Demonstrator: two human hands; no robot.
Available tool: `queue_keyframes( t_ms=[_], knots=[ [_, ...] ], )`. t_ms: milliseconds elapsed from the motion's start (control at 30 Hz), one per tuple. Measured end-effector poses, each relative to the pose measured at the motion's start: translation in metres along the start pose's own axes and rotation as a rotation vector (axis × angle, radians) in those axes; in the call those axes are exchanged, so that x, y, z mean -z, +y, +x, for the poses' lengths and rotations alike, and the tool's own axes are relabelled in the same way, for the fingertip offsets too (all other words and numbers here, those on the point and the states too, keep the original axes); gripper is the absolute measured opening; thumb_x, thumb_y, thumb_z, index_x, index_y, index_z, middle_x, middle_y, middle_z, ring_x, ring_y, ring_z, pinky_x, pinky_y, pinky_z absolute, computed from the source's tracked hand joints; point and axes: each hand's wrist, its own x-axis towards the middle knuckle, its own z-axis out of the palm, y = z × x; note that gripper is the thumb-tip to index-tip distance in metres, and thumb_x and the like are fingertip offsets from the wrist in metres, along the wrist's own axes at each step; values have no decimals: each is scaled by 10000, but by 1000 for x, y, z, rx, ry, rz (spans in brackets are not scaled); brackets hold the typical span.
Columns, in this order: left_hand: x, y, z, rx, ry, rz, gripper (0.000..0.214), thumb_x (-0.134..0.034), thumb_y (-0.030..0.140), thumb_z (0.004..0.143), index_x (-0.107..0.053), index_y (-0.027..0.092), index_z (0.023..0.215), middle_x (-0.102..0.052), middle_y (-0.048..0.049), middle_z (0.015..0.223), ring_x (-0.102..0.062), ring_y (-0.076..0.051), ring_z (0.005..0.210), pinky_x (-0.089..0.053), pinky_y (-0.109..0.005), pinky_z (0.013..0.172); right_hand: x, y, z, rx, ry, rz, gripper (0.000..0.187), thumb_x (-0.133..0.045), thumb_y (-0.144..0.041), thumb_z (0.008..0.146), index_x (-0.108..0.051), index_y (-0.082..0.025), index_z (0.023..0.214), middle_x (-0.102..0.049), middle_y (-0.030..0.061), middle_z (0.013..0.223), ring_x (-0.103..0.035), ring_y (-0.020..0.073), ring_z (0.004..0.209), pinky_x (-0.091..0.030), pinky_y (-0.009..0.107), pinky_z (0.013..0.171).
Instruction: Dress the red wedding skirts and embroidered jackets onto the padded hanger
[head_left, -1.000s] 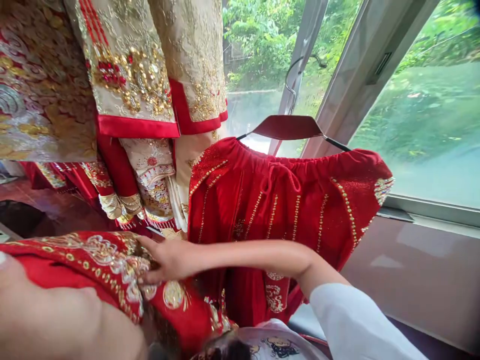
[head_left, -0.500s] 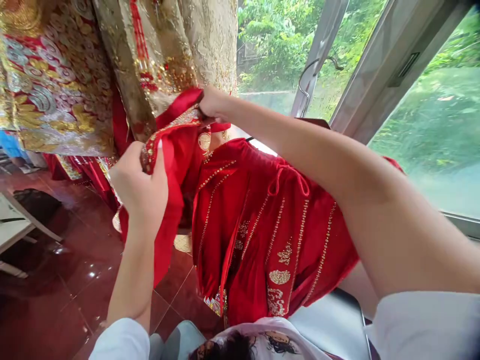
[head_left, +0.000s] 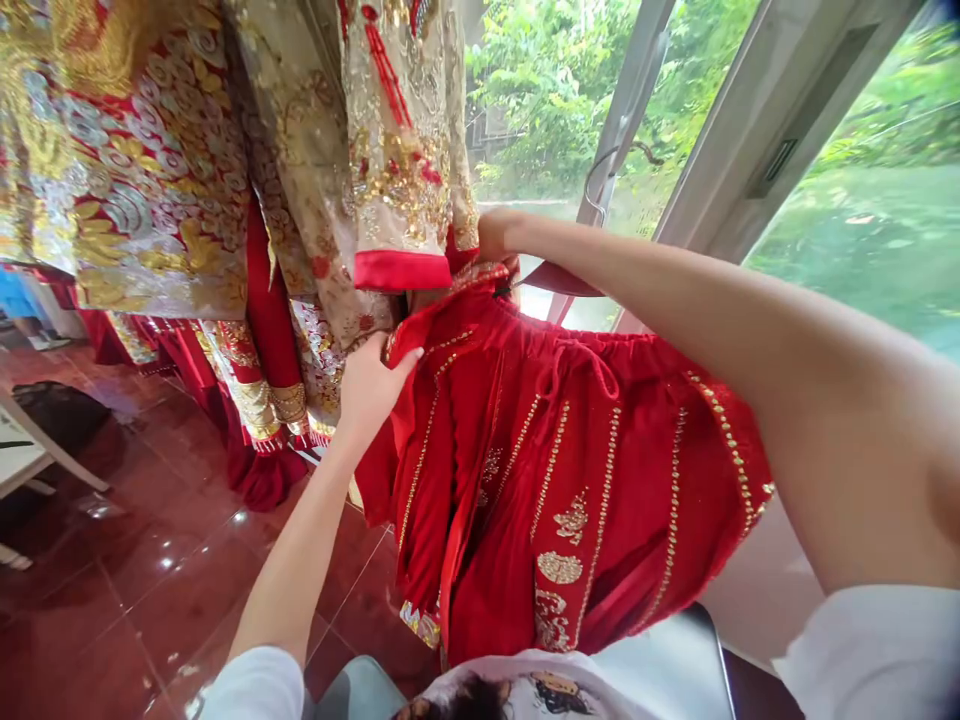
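A red skirt (head_left: 570, 470) with gold beaded stripes hangs from a dark red hanger (head_left: 559, 282) by the window. My left hand (head_left: 371, 385) is closed on a red garment piece with gold trim (head_left: 409, 345) at the skirt's left edge. My right hand (head_left: 496, 238) reaches to the hanger's left end, above the gathered waistband; its fingers are mostly hidden behind the fabric. The hanger's metal hook (head_left: 604, 180) shows against the window frame.
Several gold and red embroidered robes (head_left: 225, 170) hang close on the left. The floor (head_left: 150, 580) is glossy dark red tile. A white table's corner (head_left: 22, 465) sits at far left. Window frames (head_left: 720, 170) and a grey sill lie behind the skirt.
Both hands have carried the red garment piece rightward and up against the hanging skirt. My right hand moved to the hanger's end; my left now sits at the skirt's left edge.
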Motion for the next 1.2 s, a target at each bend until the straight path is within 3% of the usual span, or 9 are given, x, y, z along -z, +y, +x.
queue_keyframes(
  t_ms=[133, 200, 333, 567, 700, 800, 900, 1033, 1200],
  knots=[
    [11, 36, 20, 9, 299, 93, 239, -584, 369, 870, -651, 149, 933, -696, -95, 884, -660, -251, 842, -472, -334, 798, 37, -18, -4, 54, 169, -403, 620, 83, -185, 634, -393, 196, 523, -559, 195, 1148, -478, 178, 1161, -278, 126, 509],
    [15, 58, 11, -18, 335, 153, 212, -540, 329, 896, -636, 150, 958, -693, -91, 877, -667, -246, 827, -484, -339, 793, 56, -24, -18, 118, 142, -750, 575, -108, -200, 745, -507, 173, 565, -618, 220, 1095, -548, 205, 1131, -336, 157, 565],
    [16, 99, -48, -67, -55, 277, 163, -502, 210, 896, -605, 171, 1015, -688, -66, 789, -677, -248, 693, -507, -328, 642, 70, -24, -55, 159, -162, -972, 235, -653, -26, 645, -705, 13, 871, -727, 169, 940, -651, 217, 953, -418, 246, 691],
    [-22, 136, -101, -148, -449, 112, 219, -447, 139, 915, -599, 130, 1072, -704, -129, 933, -701, -233, 847, -530, -304, 702, 63, 13, -76, 252, -325, -765, 185, -597, -62, 708, -680, -124, 862, -640, 47, 803, -547, 144, 756, -373, 292, 675],
    [-45, 141, -89, -256, -602, -101, 396, -470, 486, 926, -653, 142, 998, -710, -92, 800, -671, -204, 695, -510, -303, 640, 70, 30, -78, 242, -305, -604, 136, -563, -98, 732, -672, -124, 809, -627, 46, 758, -521, 139, 729, -370, 300, 666],
    [-39, 149, -69, -376, -191, -224, 363, -455, 472, 934, -670, 185, 881, -709, -82, 879, -655, -195, 839, -508, -325, 797, 68, 28, -84, 228, -254, -575, 105, -559, -103, 722, -661, -114, 745, -584, 43, 684, -484, 134, 704, -346, 293, 630],
    [-30, 157, -33, -291, 174, -190, 322, -598, 352, 856, -606, 186, 1131, -631, -140, 1204, -512, -301, 1221, -406, -446, 1029, 60, 20, -92, 229, -140, -572, 79, -580, -141, 724, -641, -106, 687, -531, 43, 629, -445, 126, 670, -317, 289, 590],
    [-31, 150, 17, -125, 33, -215, 526, -747, 296, 699, -544, 161, 1165, -646, -161, 1068, -504, -380, 1197, -420, -500, 990, 51, 14, -96, 218, -33, -585, 114, -615, -201, 719, -636, -108, 656, -531, 60, 623, -444, 133, 653, -312, 297, 572],
    [-34, 126, 41, -93, -167, -313, 228, -713, 249, 670, -590, 163, 842, -611, -80, 792, -588, -297, 913, -470, -418, 808, 65, 3, -110, 288, 30, -560, 96, -588, -144, 717, -670, -150, 766, -604, 78, 741, -520, 171, 733, -372, 304, 628]
  ],
)
